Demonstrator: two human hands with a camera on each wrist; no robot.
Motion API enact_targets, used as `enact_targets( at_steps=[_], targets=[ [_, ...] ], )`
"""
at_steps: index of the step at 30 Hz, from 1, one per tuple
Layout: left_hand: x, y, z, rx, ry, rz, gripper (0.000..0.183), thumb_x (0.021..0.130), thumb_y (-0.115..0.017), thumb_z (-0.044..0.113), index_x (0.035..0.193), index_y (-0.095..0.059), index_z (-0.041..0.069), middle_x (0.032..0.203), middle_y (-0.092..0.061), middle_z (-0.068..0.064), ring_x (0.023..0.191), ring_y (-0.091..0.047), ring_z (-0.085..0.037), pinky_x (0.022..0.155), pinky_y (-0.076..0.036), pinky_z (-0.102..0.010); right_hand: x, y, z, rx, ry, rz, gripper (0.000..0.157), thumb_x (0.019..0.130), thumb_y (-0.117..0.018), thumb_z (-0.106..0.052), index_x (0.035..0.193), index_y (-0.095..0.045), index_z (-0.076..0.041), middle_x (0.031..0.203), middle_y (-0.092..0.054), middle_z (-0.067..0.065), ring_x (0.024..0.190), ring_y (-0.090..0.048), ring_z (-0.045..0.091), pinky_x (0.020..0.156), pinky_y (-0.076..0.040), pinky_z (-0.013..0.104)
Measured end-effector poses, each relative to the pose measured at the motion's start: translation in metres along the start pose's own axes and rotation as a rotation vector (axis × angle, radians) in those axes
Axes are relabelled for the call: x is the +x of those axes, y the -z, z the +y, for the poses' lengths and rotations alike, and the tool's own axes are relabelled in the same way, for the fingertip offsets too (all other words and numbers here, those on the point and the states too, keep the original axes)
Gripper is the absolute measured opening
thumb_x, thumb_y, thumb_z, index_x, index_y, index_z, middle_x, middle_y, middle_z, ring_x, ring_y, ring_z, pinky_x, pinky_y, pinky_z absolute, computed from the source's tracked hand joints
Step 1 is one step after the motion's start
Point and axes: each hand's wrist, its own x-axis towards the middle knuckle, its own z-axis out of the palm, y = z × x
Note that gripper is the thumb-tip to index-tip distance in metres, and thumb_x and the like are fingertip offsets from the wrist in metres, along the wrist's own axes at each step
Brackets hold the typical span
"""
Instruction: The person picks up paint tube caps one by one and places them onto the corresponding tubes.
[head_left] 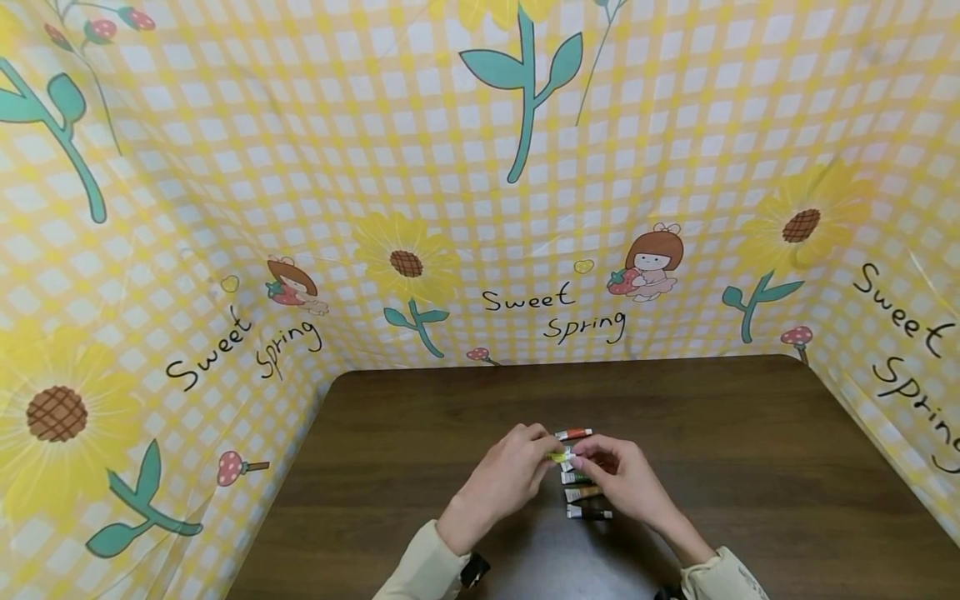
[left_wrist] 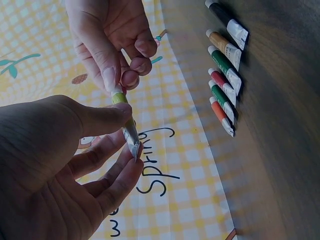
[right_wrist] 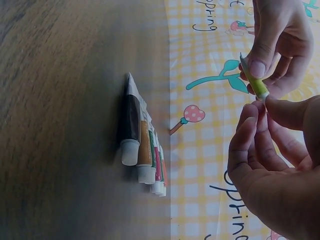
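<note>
A yellow-green paint tube (left_wrist: 130, 131) with a silver crimped end is held up off the table between both hands. My left hand (head_left: 502, 471) pinches its body between thumb and fingers. At the other end, my right hand (head_left: 630, 483) pinches the white cap (right_wrist: 265, 95) with thumb and fingertips. Whether the cap is loose cannot be seen. Below the hands a row of paint tubes lies on the table: black (left_wrist: 227, 22), ochre (left_wrist: 223, 47), green (left_wrist: 224, 66), red (left_wrist: 222, 85), a second green (left_wrist: 220, 96) and orange (left_wrist: 219, 112).
The dark wooden table (head_left: 390, 417) has rounded far corners. A yellow checked cloth (head_left: 525, 225) printed with flowers and lettering rises behind it and along both sides.
</note>
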Motion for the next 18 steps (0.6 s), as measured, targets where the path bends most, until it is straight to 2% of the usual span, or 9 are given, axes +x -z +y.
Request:
enact_targets(
  at_steps=[11, 18],
  targets=[
    [0.0007, 0.0006, 0.0014, 0.007, -0.013, 0.014, 0.018, 0.101, -0.075, 0.015, 0.119, -0.078, 0.018, 0.114, -0.072, 0.002, 0.099, -0.064, -0.013, 0.084, -0.058, -0.023, -0.0004, 0.0008, 0.0011, -0.008, 0.008, -0.019, 0.01, 0.103, -0.072, -0.013, 0.104, -0.078, -0.004, 0.097, -0.075, 0.018, 0.079, -0.071, 0.012, 0.07, -0.057, 0.024],
    [0.0016, 0.001, 0.0022, 0.007, -0.03, 0.019, 0.018, 0.101, -0.075, 0.014, 0.119, -0.078, 0.018, 0.115, -0.072, 0.003, 0.1, -0.065, -0.013, 0.085, -0.058, -0.023, 0.002, 0.0017, 0.0019, -0.026, -0.038, -0.04, 0.027, 0.107, -0.067, -0.023, 0.089, -0.072, -0.003, 0.075, -0.065, 0.002, 0.067, -0.061, 0.009, 0.06, -0.05, 0.024]
  ],
)
